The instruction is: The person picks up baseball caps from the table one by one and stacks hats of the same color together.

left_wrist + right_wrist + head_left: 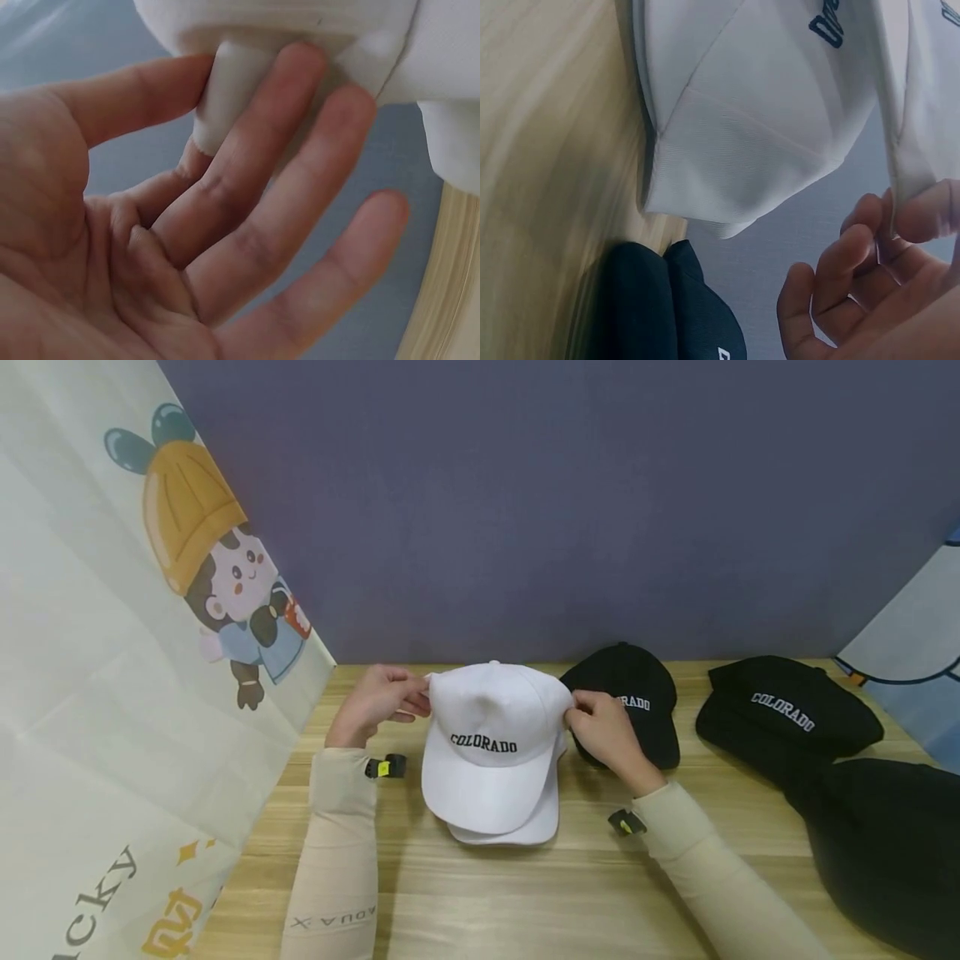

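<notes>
A white baseball cap (487,793) with black COLORADO lettering faces me, its brim pointing toward me. Both hands hold it by the sides. My left hand (380,702) pinches the cap's lower edge between thumb and index finger, while its other fingers spread loosely in the left wrist view. On the opposite side my right hand (606,731) pinches the edge with thumb and fingertips. Beneath it is another white cap (735,135), largely covered in the head view, where its brim shows below the upper one. In the right wrist view a gap separates the two caps near my fingers.
Just right of the white caps stands a black COLORADO cap (637,681), partly behind my right hand. Farther right lie a second black cap (787,747) and a dark cap (892,860) at the frame's edge. A dark panel (525,510) backs the wooden table (487,910).
</notes>
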A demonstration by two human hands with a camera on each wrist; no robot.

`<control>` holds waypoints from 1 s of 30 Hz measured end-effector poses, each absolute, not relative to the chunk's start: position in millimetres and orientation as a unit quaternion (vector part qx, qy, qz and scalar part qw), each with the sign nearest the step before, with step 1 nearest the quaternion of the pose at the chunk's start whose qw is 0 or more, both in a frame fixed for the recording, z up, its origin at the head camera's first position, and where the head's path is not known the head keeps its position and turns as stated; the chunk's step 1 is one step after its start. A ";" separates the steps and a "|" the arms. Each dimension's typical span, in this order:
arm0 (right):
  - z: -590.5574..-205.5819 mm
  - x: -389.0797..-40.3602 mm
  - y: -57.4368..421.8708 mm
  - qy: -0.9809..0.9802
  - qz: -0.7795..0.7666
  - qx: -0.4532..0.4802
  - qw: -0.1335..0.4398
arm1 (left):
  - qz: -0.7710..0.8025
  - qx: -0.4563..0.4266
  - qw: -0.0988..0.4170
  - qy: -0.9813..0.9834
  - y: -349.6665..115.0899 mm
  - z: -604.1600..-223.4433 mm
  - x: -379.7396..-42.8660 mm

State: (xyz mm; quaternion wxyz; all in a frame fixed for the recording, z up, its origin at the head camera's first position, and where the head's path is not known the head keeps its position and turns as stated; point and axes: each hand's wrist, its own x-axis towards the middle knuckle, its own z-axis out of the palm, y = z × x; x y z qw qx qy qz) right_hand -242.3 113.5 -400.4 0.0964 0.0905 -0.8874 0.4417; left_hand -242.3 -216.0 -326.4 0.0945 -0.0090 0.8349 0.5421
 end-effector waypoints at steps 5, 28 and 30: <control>-403.5 -243.8 112.3 -0.897 0.424 0.096 0.086 | 0.512 0.000 0.124 0.850 -219.1 -327.9 -242.8; -413.6 -245.6 110.8 -0.919 0.383 0.088 0.032 | 0.454 0.017 0.198 0.869 -228.4 -343.8 -249.9; -413.7 -245.5 110.5 -0.922 0.376 0.087 0.029 | 0.455 0.015 0.201 0.868 -228.5 -344.8 -250.4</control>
